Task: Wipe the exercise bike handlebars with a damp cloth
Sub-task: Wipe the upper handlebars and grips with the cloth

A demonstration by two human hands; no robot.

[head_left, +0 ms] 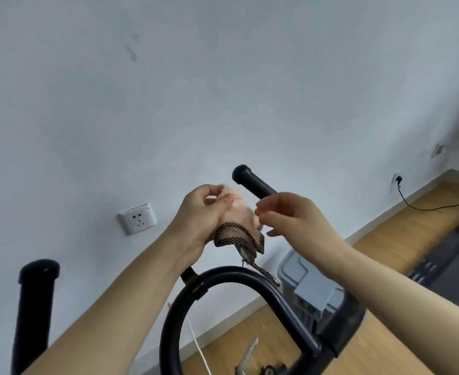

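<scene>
A pink cloth [237, 215] with a dark patterned border is bunched in my left hand [205, 216], whose fingers and thumb curl round it. My right hand [285, 212] hovers just right of the cloth with its fingers loosely bent; whether its fingertips touch the cloth edge I cannot tell. The black handlebar of the exercise bike loops below my hands [223, 277]. One handlebar grip [251, 182] sticks up behind my right hand, and the other grip [34, 301] stands at the lower left. A strip of the cloth's border hangs down onto the loop.
A white wall fills the background, with a socket [137, 219] left of my hands. A grey lidded bin [304, 282] stands on the wooden floor behind the bike. A plug and black cable [401, 190] run along the right wall. A white cable lies below the loop.
</scene>
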